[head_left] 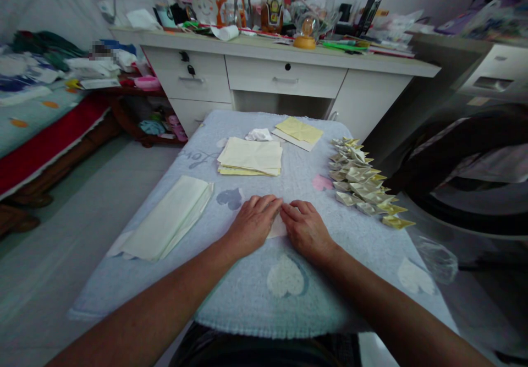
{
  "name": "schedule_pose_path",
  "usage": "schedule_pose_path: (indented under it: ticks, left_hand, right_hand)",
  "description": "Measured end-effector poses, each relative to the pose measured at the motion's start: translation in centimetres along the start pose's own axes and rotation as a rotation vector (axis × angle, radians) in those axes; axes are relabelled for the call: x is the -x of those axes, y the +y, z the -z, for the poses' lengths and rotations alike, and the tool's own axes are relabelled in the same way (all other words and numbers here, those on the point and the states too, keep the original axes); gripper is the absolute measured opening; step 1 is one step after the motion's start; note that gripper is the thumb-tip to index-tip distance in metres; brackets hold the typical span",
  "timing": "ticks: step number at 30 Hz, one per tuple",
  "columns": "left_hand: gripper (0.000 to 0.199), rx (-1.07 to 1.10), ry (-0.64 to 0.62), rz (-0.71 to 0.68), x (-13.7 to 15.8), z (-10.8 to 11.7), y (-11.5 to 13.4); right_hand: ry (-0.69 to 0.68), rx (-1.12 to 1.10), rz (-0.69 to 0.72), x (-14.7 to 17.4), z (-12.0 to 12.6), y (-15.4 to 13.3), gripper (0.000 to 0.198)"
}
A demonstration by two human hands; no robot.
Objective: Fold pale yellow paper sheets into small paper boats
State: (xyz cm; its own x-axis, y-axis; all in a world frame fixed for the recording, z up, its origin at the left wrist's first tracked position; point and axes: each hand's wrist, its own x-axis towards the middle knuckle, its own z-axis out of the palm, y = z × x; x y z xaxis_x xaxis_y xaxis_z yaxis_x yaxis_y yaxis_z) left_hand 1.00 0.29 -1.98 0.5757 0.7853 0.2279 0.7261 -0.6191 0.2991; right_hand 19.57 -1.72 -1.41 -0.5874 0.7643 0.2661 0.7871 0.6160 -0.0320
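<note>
Blue cloth (330, 295); fingers (268, 206) over paper (277, 228); direction, long axis mostly hidden

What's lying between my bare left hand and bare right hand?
In the head view, a small pale paper piece shows between your left hand and right hand.

Looks forward and down from head height, along both forearms (177, 290) to the left hand (254, 221) and right hand (307, 228) close by over a cloth-covered table (235, 295), and faces a white desk (264, 72) farther off, wide enough to take in a bed (45, 115) at left and a washing machine (517, 75) at right.
</note>
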Motion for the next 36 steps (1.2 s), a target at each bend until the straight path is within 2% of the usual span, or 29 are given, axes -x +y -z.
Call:
schedule_pose_path:
  ticks: [4, 9, 21, 26, 36]
  left_hand:
    - [0.055, 0.049, 0.01, -0.022, 0.02, -0.39, -0.27]
    - [0.066, 0.008, 0.007, -0.008, 0.11, -0.7, -0.42]
    - [0.076, 0.027, -0.003, -0.008, -0.13, -0.36, -0.44]
    - [0.075, 0.016, -0.011, -0.02, -0.15, -0.26, -0.41]
    - [0.06, -0.01, 0.017, -0.03, -0.1, -0.41, -0.42]
  right_hand:
    - [-0.006, -0.006, -0.002, -0.04, 0.18, -0.12, 0.028]
    - [-0.031, -0.004, -0.003, -0.04, 0.13, -0.11, 0.025]
    - [-0.027, 0.0, -0.004, 0.04, 0.16, -0.2, 0.024]
    - [0.016, 0.004, 0.026, 0.07, -0.06, -0.01, 0.026]
    - [-0.052, -0.035, 0.052, 0.04, 0.61, 0.34, 0.032]
